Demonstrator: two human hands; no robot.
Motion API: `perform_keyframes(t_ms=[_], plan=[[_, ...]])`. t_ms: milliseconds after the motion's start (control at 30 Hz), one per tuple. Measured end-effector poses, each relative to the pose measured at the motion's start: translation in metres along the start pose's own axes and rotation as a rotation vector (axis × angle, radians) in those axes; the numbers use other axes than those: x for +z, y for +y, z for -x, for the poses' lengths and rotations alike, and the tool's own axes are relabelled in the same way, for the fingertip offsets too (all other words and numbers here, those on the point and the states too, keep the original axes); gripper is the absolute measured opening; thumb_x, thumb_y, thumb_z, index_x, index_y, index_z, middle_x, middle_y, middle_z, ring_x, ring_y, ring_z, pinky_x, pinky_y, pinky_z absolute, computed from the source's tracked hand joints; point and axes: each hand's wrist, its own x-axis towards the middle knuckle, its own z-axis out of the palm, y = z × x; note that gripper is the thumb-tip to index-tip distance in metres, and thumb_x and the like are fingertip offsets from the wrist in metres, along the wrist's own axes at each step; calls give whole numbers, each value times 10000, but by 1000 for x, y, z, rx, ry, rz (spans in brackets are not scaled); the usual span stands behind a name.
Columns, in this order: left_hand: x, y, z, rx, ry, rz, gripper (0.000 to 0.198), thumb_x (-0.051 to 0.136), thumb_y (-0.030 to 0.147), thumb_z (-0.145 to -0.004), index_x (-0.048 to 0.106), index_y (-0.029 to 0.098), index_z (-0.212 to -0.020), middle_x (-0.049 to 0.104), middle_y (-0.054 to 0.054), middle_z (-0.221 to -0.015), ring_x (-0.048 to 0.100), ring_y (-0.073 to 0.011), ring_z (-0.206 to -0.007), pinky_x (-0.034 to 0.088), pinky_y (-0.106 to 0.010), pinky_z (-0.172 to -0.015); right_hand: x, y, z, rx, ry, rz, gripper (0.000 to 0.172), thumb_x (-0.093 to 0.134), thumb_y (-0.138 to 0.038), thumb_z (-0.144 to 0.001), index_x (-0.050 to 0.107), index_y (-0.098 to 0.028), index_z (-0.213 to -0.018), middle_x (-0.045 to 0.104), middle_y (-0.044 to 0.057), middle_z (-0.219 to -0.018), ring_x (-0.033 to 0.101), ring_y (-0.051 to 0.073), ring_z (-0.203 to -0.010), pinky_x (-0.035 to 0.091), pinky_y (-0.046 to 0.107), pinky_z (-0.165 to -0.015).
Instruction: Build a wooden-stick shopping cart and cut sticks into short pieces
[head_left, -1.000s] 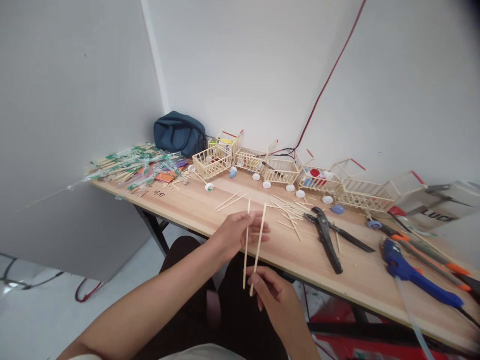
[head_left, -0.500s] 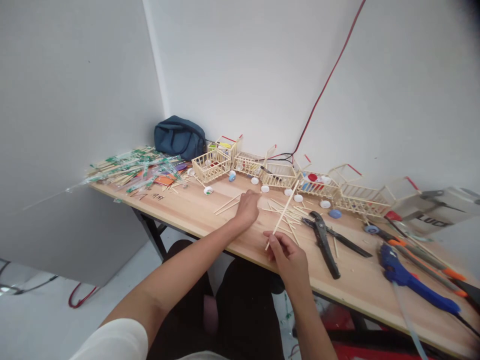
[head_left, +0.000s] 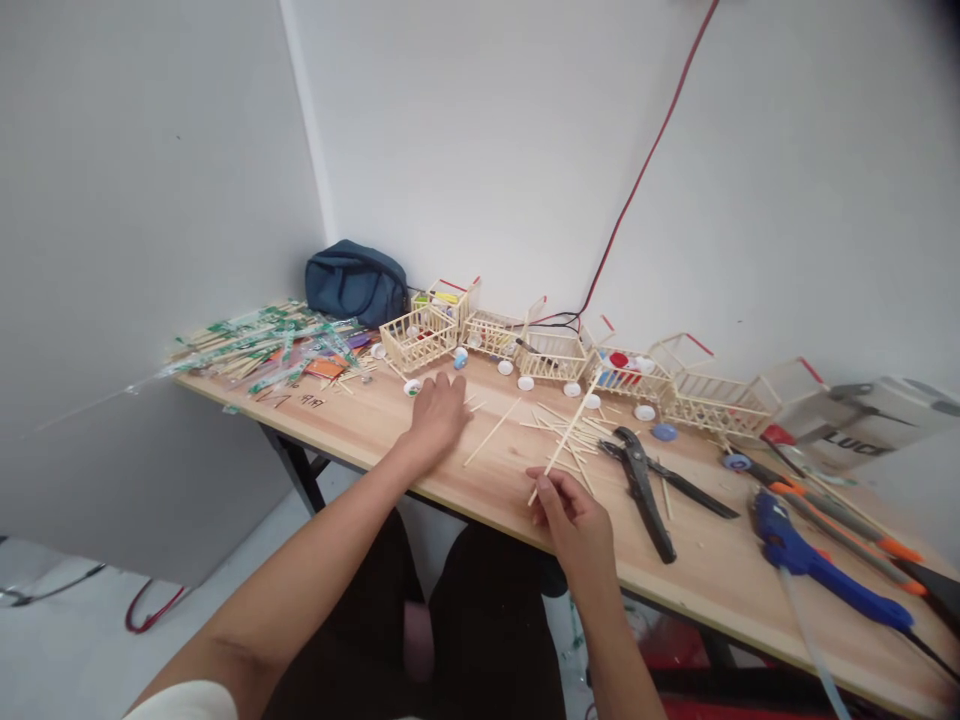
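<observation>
My right hand (head_left: 576, 512) pinches a thin wooden stick (head_left: 566, 435) near its lower end; the stick slants up and away over the table. My left hand (head_left: 436, 422) is low over the tabletop, its fingers bent down and slightly apart, with the fingertips hidden. Ends of small sticks (head_left: 474, 404) peek out beside it, and whether it touches them is hidden. Between the hands a single stick (head_left: 492, 432) lies on the wood. Beyond my right hand is a loose pile of cut sticks (head_left: 571, 440).
Several small stick-built shopping carts (head_left: 553, 358) with bottle-cap wheels line the wall. Black cutting pliers (head_left: 643, 495), a blue glue gun (head_left: 814, 565) and orange-handled tools (head_left: 847, 520) lie at right. Wrapped sticks (head_left: 240, 345) and a blue bag (head_left: 356, 280) are at left.
My left hand has moved left, over the small sticks. A single stick now shows on the table where that hand was. My right hand stays about in place with its stick.
</observation>
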Motion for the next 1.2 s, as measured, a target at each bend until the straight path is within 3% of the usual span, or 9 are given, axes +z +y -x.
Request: perform_keyframes(t_ms=[133,300,533,767,867,967,1067,1200], plan=[[-1,-13,0,8,-72,-30,205,495,126,-885,616,87,-1045,594,-195,-1115,553,-298,-1048,445,-392,-877,0,-1,1,-19,-20,24,434,617,-569,-782,693,-159,-901,588,2,-598,526,135,-519,452,252,-525],[-2,-6,-3,18,-89,-34,317,390,-26,-838,631,33,-1034,623,-222,-1059,598,-289,-1009,456,-377,-862,0,1,1,-24,-37,84,443,595,-588,-793,693,-173,-914,587,1,-604,537,151,-534,461,268,-541],[2,1,1,11,-6,-12,324,357,3,-873,632,34,-1042,626,-220,-1069,590,-274,-1035,468,-372,-871,3,-1,-10,-8,-98,43,444,609,-575,-799,696,-156,-919,605,10,-651,507,116,-508,423,245,-502],[12,-14,8,21,144,96,287,356,82,-909,630,79,-995,614,-203,-1077,512,-314,-1100,428,-443,-923,27,-8,-55,-115,-175,30,406,627,-502,-790,711,-143,-959,666,38,-733,573,134,-631,430,233,-553],[15,-16,5,-21,202,634,129,502,160,-881,627,137,-858,633,-127,-988,521,-268,-1066,402,-398,-959,36,-6,-68,-135,-233,68,428,599,-496,-810,730,-138,-1005,649,27,-708,538,125,-598,417,234,-553],[20,-11,1,-88,106,1252,88,645,224,-792,617,145,-767,640,-55,-809,577,-183,-830,458,-314,-809,40,-4,-73,-171,-252,108,410,594,-491,-811,746,-145,-969,647,20,-685,519,121,-568,406,240,-559],[28,-4,1,-103,-84,1477,252,726,336,-736,628,118,-815,653,-45,-757,561,-110,-640,455,-251,-639,38,-2,-72,-205,-246,166,356,597,-488,-807,745,-167,-849,665,19,-670,542,136,-575,403,245,-565],[37,1,2,-128,-264,1730,412,862,371,-577,626,95,-769,631,-27,-699,534,-61,-570,430,-201,-571,35,0,-71,-219,-235,204,315,598,-460,-811,733,-176,-788,691,26,-698,583,157,-628,426,253,-599]])
